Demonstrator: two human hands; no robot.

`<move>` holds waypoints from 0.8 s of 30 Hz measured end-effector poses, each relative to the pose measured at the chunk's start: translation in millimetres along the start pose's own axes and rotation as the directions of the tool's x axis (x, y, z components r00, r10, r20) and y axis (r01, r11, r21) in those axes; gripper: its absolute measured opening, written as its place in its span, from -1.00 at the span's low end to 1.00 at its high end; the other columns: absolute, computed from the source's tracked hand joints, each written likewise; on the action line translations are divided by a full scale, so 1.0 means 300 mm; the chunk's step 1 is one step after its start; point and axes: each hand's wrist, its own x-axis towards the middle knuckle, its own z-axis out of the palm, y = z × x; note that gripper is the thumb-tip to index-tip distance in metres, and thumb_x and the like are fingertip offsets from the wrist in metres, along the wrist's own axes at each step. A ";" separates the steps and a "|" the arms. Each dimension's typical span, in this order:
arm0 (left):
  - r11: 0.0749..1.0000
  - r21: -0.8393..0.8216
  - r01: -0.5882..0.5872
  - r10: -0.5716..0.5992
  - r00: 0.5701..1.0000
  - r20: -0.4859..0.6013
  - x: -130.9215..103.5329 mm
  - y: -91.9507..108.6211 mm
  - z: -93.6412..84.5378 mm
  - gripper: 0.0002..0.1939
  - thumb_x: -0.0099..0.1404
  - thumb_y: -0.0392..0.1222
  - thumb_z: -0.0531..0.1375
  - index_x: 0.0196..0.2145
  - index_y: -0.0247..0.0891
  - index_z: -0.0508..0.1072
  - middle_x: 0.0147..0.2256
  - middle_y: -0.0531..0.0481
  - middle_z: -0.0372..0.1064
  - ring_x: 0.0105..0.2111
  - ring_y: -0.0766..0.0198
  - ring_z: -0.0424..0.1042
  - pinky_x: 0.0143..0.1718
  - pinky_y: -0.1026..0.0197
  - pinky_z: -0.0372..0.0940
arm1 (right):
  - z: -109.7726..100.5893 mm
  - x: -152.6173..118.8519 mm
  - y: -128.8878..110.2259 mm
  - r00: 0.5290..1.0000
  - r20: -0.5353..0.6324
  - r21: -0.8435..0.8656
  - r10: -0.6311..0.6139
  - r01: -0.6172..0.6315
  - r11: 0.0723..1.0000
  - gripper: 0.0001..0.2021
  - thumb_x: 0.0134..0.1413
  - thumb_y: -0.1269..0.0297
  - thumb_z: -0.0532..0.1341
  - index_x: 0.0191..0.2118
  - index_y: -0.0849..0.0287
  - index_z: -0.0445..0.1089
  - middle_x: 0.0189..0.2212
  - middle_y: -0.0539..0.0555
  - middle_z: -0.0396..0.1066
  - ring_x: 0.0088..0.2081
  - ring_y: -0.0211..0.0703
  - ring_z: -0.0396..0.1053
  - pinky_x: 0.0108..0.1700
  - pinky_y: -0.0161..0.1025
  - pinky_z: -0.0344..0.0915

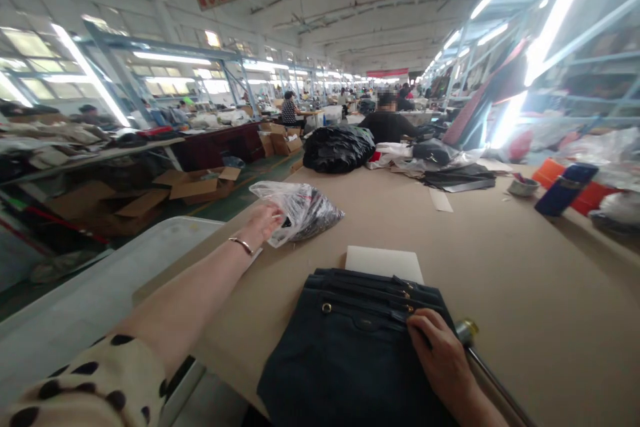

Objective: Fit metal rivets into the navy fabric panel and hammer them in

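Your left hand [262, 221] reaches to the clear plastic bag [313, 215], which lies with dark contents on the brown tabletop [525, 267]; its fingertips are partly hidden, so I cannot tell whether they pinch anything. Your right hand [443, 350] rests on the navy zippered bag [345, 360] at the near edge, fingers bent by the zipper; I cannot tell if they grip it. Just beyond that bag lies a white board [384, 261]; a metal-shafted tool [467, 331] lies beside your right hand.
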 end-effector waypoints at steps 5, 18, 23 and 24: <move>0.922 0.163 -0.351 0.368 0.925 -0.092 -0.156 -0.052 0.040 -0.86 0.17 -0.37 0.10 -0.27 -0.33 0.37 -0.49 0.08 0.24 -0.54 0.45 0.26 -0.54 0.39 0.16 | -0.084 0.022 -0.038 0.997 0.001 0.199 0.078 -0.077 0.977 -0.90 0.19 0.38 0.09 -0.31 0.16 0.33 -0.31 0.06 0.34 -0.24 -0.25 0.32 -0.16 -0.29 0.29; 0.176 0.388 -0.905 -0.079 0.380 0.922 -0.664 -0.381 0.428 -0.27 0.32 0.18 -0.09 0.29 -0.34 0.02 0.31 -0.17 -0.20 0.30 -0.12 -0.25 0.27 -0.15 -0.29 | -0.455 -0.444 0.030 0.891 0.058 -0.659 0.451 -0.305 0.687 -0.60 0.14 0.28 0.08 0.11 0.17 0.21 -0.03 0.15 0.33 -0.06 0.02 0.29 -0.12 -0.06 0.38; 0.025 0.429 -0.903 -0.104 0.425 0.899 -0.641 -0.451 0.414 -0.34 0.35 0.11 -0.13 0.29 -0.30 0.05 0.29 -0.10 -0.12 0.27 -0.22 -0.18 0.22 -0.27 -0.28 | -0.446 -0.535 0.044 0.873 0.073 -0.732 0.482 -0.281 0.621 -0.65 0.19 0.27 0.02 0.06 0.20 0.28 -0.17 0.15 0.38 -0.17 0.01 0.37 -0.24 -0.10 0.42; 0.005 0.418 -0.908 -0.090 0.416 0.905 -0.640 -0.457 0.402 -0.35 0.36 0.09 -0.15 0.29 -0.31 0.05 0.29 -0.10 -0.12 0.27 -0.22 -0.16 0.21 -0.28 -0.26 | -0.443 -0.530 0.046 0.865 0.087 -0.733 0.494 -0.281 0.619 -0.64 0.18 0.30 0.00 0.06 0.21 0.28 -0.18 0.16 0.38 -0.18 0.01 0.38 -0.24 -0.10 0.41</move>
